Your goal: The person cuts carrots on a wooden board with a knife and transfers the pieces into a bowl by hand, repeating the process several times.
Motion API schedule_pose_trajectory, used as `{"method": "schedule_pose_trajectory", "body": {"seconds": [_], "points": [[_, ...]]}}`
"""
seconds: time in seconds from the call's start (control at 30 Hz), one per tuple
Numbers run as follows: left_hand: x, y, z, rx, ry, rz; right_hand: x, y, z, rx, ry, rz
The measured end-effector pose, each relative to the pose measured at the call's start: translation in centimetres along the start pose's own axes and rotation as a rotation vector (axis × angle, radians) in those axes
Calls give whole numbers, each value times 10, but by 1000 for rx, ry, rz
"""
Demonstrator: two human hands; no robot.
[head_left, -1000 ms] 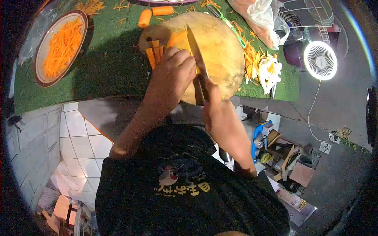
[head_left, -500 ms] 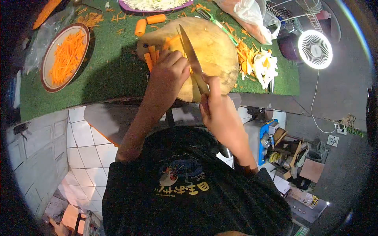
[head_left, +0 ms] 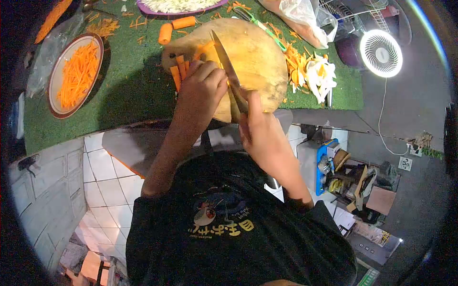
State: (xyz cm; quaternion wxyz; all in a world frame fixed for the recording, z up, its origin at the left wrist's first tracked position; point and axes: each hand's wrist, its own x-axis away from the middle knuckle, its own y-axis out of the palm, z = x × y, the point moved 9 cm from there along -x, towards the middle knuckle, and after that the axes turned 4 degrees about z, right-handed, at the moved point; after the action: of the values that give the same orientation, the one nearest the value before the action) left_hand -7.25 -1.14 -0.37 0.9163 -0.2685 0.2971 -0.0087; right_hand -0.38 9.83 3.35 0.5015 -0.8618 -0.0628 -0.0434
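My right hand (head_left: 261, 125) is closed round the handle of a kitchen knife (head_left: 223, 58), its blade slanting up and left over a round wooden cutting board (head_left: 262, 57). Right beside the blade, my left hand (head_left: 202, 88) rests on the board with curled fingers, pressing down carrot (head_left: 207, 48) that is mostly hidden beneath them. Flat carrot slices (head_left: 179, 66) stick out at the board's left edge, next to that hand. Two short carrot chunks (head_left: 165, 34) lie just beyond the board on the green mat (head_left: 129, 90).
On the left stands an oval plate (head_left: 53, 72) of carrot strips. A purple plate (head_left: 191, 13) with white shreds sits at the back. Right of the board are a green-handled peeler (head_left: 261, 29), a pile of peelings (head_left: 312, 78), a plastic bag (head_left: 305, 21) and a lit round fan (head_left: 380, 53).
The knife handle and my right hand have shifted slightly left, with the blade still beside my left fingers. The whole view has moved a little; the left hand keeps its hold.
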Motion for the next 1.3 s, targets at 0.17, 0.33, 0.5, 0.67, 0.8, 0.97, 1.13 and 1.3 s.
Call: {"method": "schedule_pose_trajectory", "body": {"seconds": [0.17, 0.33, 0.5, 0.67, 0.8, 0.97, 1.13, 1.3], "points": [[0, 1, -2, 30, -25, -19, -2, 4, 3, -3, -24, -7], [-1, -1, 0, 43, -33, -56, -2, 3, 0, -3, -27, -19], [3, -1, -2, 74, -4, 57, -10, -1, 10, -8, 26, -92], [-1, -3, 0, 74, -43, -45, -7, 4, 10, -48, 65, -151], [-4, -3, 0, 63, -44, -33, -10, 6, 4, -39, 10, -128], [-3, -1, 2, -5, -51, -71, -15, 9, 6, -70, -54, -65], [-2, -4, 5, -47, 1, -52, -22, -1, 14, -156, -13, 1], [1, -4, 5, -67, 38, 6, -15, -36, 7, -274, -159, 218]]}}
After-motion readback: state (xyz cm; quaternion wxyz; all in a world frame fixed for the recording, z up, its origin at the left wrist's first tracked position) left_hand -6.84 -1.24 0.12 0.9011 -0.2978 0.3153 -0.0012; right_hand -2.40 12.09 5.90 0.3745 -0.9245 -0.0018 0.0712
